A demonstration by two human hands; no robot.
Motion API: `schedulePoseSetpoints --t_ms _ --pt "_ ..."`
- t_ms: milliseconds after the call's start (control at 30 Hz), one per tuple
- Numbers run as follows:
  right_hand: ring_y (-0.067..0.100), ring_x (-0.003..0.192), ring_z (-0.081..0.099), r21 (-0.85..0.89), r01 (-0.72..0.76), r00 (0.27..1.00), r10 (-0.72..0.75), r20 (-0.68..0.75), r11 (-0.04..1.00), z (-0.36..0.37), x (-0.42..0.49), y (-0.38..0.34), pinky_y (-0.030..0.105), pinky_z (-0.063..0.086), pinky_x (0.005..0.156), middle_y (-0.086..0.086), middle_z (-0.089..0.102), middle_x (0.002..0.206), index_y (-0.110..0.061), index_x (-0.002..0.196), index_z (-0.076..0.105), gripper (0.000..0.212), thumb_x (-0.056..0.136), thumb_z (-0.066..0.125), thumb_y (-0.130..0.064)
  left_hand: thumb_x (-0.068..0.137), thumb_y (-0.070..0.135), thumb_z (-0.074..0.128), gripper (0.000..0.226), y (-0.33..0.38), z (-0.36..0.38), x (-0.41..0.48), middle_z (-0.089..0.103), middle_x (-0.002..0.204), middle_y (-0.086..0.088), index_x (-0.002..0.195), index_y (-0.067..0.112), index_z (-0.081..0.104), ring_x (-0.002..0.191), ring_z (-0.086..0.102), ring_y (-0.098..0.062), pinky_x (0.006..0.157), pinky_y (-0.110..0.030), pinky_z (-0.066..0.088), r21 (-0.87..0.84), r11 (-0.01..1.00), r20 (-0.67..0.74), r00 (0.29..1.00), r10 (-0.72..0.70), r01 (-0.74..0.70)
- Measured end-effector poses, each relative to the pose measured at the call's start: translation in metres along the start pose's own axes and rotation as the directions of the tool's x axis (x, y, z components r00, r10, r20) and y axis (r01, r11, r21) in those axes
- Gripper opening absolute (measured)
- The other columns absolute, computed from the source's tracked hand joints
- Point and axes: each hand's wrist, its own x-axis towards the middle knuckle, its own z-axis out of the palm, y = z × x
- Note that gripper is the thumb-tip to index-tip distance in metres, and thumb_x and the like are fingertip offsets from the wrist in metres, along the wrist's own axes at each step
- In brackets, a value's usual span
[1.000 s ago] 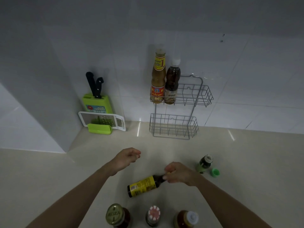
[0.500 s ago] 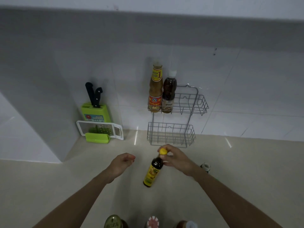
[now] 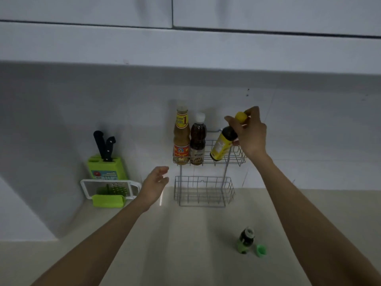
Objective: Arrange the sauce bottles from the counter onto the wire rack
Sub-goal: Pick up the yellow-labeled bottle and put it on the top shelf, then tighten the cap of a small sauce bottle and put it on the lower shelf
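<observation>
A two-tier wire rack [image 3: 204, 190] hangs on the tiled wall. In its upper basket stand a tall amber sauce bottle [image 3: 181, 134] and a dark bottle with a white cap [image 3: 198, 139]. My right hand [image 3: 250, 134] grips the neck of a dark bottle with a yellow label and yellow cap [image 3: 221, 146]. That bottle is tilted, its base at the upper basket just right of the white-capped one. My left hand [image 3: 154, 185] hovers empty with fingers apart, left of the lower basket. A small green-labelled bottle [image 3: 245, 240] stands uncapped on the counter, its green cap [image 3: 261, 250] beside it.
A green knife block [image 3: 107, 166] with two black-handled knives stands at the left by the wall. A white and green grater [image 3: 109, 191] lies in front of it. White upper cabinets [image 3: 185, 11] hang above. The beige counter [image 3: 185, 244] stretches below the rack.
My right hand has lifted the yellow-capped bottle from low over the counter up to the upper basket. My left hand rose slightly. The view tilted up, and the bottles near me left the frame.
</observation>
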Motion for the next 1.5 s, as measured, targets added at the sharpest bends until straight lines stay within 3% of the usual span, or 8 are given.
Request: schedulePoseSetpoints --t_ms 133,267,533,833,1133,1233,1367,1500 --pt "0.026 0.061 0.059 -0.215 0.060 0.992 -0.083 -0.098 0.975 0.027 0.019 0.007 0.048 0.055 0.059 -0.005 0.048 0.064 -0.011 0.098 0.040 0.056 0.079 0.069 -0.056 0.094 0.017 0.057 0.062 0.043 0.008 0.018 0.032 0.154 -0.004 0.148 0.016 0.027 0.141 0.032 -0.024 0.111 -0.034 0.029 0.055 0.996 -0.026 0.997 0.078 -0.077" --pt "0.026 0.067 0.057 -0.386 0.005 1.000 -0.011 -0.012 0.923 0.049 0.028 0.009 0.038 0.048 0.059 0.004 0.056 0.074 -0.010 0.102 0.043 0.068 0.073 0.067 -0.067 0.093 0.024 0.060 0.078 0.073 0.015 0.026 0.021 0.160 -0.003 0.153 0.017 0.011 0.145 0.024 -0.020 0.112 -0.030 0.024 0.055 0.995 0.016 0.996 0.085 -0.086" --pt "0.025 0.072 0.057 -0.512 -0.042 0.992 0.098 0.083 0.858 0.063 0.031 0.023 0.033 0.042 0.062 0.004 0.060 0.080 -0.016 0.089 0.047 0.067 0.068 0.060 -0.079 0.089 0.003 0.062 0.070 0.075 0.032 0.026 0.045 0.122 0.009 0.146 0.019 0.024 0.110 0.045 -0.006 0.067 -0.001 0.039 -0.073 0.985 0.019 0.987 0.157 -0.155" --pt "0.023 0.112 0.062 -0.256 -0.078 0.782 0.218 0.584 0.963 0.046 0.000 0.084 0.030 0.048 0.091 0.005 0.066 0.120 -0.011 0.130 0.047 0.066 0.075 0.082 -0.019 0.088 0.006 0.065 0.078 0.066 0.027 0.031 0.039 0.124 0.015 0.148 0.021 0.017 0.113 0.042 -0.003 0.093 -0.022 0.036 -0.064 0.990 0.085 0.988 0.132 -0.127" --pt "0.027 0.108 0.065 -0.333 -0.025 0.850 0.195 0.489 0.943 0.055 -0.002 0.097 0.039 0.050 0.095 0.010 0.069 0.118 -0.010 0.124 0.051 0.049 0.083 0.073 -0.021 0.085 0.000 0.065 0.087 0.057 0.028 0.036 0.041 0.126 0.012 0.149 0.024 0.012 0.112 0.042 -0.004 0.088 -0.023 0.038 0.006 0.991 0.099 0.986 0.131 -0.132" --pt "0.027 0.111 0.064 -0.319 -0.042 0.846 0.203 0.493 0.947 0.055 -0.005 0.094 0.034 0.049 0.090 0.010 0.067 0.119 -0.008 0.127 0.047 0.055 0.082 0.075 -0.020 0.086 -0.005 0.061 0.085 0.060 0.025 0.034 0.038 0.128 0.010 0.150 0.018 0.011 0.117 0.039 -0.005 0.082 -0.004 0.038 0.047 0.988 0.132 0.981 0.143 -0.150" --pt "0.023 0.126 0.049 -0.220 -0.100 0.907 0.179 0.380 0.970 0.057 -0.028 0.085 0.030 0.041 0.097 0.008 0.051 0.140 -0.009 0.149 0.021 0.093 0.078 0.080 -0.018 0.090 0.008 0.061 0.085 0.057 0.018 0.022 0.020 0.158 0.002 0.153 0.016 0.005 0.144 0.024 -0.016 0.111 -0.023 0.025 0.142 0.981 0.110 0.987 0.116 -0.131" --pt "0.026 0.135 0.039 -0.184 0.001 0.985 0.031 0.167 0.983 0.055 -0.071 0.083 0.043 0.035 0.113 0.010 0.040 0.148 -0.010 0.148 0.027 0.072 0.087 0.067 -0.011 0.092 0.012 0.059 0.052 0.039 0.002 -0.011 0.043 0.148 -0.001 0.141 0.017 0.043 0.136 0.038 -0.015 0.107 -0.024 0.030 0.144 0.984 0.108 0.990 0.093 -0.108"
